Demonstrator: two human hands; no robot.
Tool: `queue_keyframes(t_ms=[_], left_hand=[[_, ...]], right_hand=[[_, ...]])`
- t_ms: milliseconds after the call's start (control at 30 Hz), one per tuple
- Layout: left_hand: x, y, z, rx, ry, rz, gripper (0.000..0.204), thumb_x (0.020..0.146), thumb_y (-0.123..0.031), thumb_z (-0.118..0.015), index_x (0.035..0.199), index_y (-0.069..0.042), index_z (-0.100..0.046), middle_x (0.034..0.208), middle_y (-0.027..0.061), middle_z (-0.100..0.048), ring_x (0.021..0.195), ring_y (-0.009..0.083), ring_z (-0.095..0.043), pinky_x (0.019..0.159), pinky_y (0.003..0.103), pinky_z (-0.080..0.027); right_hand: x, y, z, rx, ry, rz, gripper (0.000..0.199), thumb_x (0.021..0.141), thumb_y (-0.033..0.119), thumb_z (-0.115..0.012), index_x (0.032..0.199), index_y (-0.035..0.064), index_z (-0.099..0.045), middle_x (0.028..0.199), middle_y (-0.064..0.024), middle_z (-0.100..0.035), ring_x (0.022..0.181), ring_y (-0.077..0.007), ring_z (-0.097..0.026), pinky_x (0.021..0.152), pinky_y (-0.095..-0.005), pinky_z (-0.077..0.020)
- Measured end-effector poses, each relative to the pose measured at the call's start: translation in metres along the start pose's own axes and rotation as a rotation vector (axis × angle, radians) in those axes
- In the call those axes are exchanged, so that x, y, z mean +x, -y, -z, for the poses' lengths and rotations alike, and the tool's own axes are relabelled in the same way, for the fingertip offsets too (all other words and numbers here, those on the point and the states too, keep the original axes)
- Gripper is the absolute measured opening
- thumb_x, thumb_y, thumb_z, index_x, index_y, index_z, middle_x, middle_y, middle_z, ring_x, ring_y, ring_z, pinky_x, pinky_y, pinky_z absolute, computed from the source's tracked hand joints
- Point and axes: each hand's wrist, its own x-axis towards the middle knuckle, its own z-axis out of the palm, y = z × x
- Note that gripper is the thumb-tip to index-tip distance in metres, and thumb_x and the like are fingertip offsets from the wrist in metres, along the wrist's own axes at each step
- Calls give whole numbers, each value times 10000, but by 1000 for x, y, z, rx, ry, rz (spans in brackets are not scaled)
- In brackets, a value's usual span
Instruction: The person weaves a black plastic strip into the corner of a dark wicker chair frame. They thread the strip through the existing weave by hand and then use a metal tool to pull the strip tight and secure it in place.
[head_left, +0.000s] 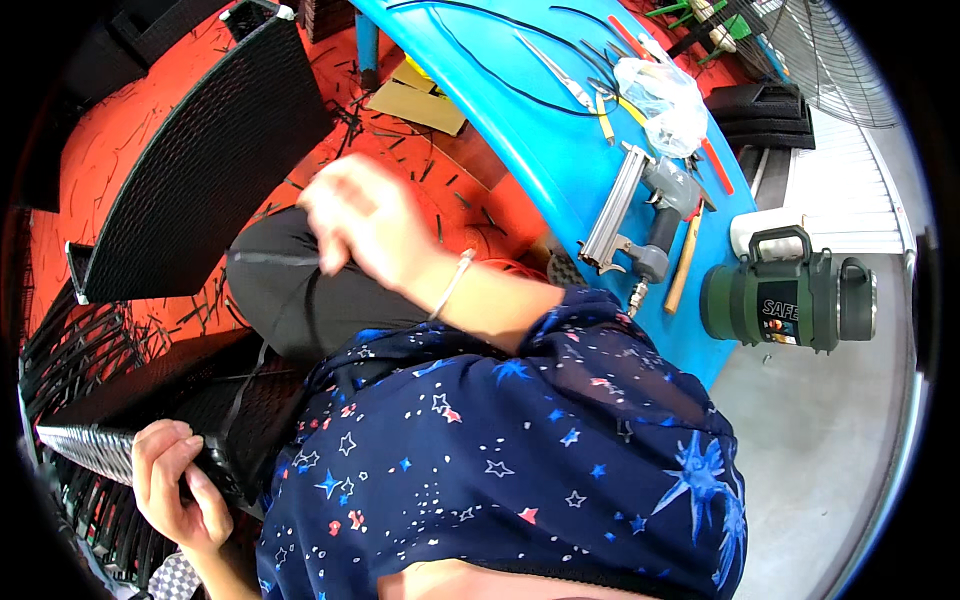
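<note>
My left hand [172,478] is at the lower left, its fingers curled over the edge of a black woven wicker piece [95,450] that leans against my lap. A thin dark strip [243,392] hangs loosely over this piece near my leg. Above my bent knee in dark trousers, my right hand [365,222] is smeared by motion. Its fingers are too blurred to show whether they hold anything. A light bracelet [452,285] circles the right wrist. Beyond the knee stands a large curved black wicker panel [215,150], apart from both hands.
A blue table [520,110] to the right bears a nail gun [655,215], a wooden-handled tool [684,265], scissors [560,72] and a plastic bag [665,105]. Beside it is a green jug [770,297]. Dark offcuts litter the red floor [400,165]. A fan [835,60] stands far right.
</note>
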Motion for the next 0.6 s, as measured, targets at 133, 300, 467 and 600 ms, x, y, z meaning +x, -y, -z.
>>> queue_keyframes(t_ms=[133, 300, 467, 600], left_hand=[[4, -5, 1, 3, -29, 9, 200, 705, -18, -536, 878, 54, -607, 862, 199, -594, 783, 331, -594, 739, 404, -490], [11, -7, -7, -28, -68, 18, 195, 670, 4, -548, 847, 49, -618, 850, 185, -599, 779, 321, -599, 740, 389, -495], [9, -4, -4, -51, -93, 22, 216, 642, 35, -556, 847, 41, -623, 854, 174, -606, 780, 310, -612, 746, 382, -505], [8, -2, -12, -56, -93, 19, 212, 635, 39, -555, 836, 41, -622, 838, 175, -612, 761, 311, -618, 714, 377, -514]], right_hand=[[11, 15, 44, -249, -82, 321, 133, 964, 133, -593, 995, 5, -577, 715, -39, -572, 568, -125, -580, 508, -256, -482], [25, 79, 85, -406, -432, 358, 219, 912, 186, -679, 1015, 9, -602, 719, 13, -561, 590, -84, -536, 476, -208, -406], [111, 104, 238, -1215, -712, 516, 317, 840, 268, -727, 1022, 8, -714, 916, -74, -714, 752, -163, -656, 696, -288, -512], [125, 118, 291, -1838, -727, 50, 425, 811, 436, -679, 967, 46, -741, 1021, -204, -700, 963, -361, -676, 845, -424, -523]])
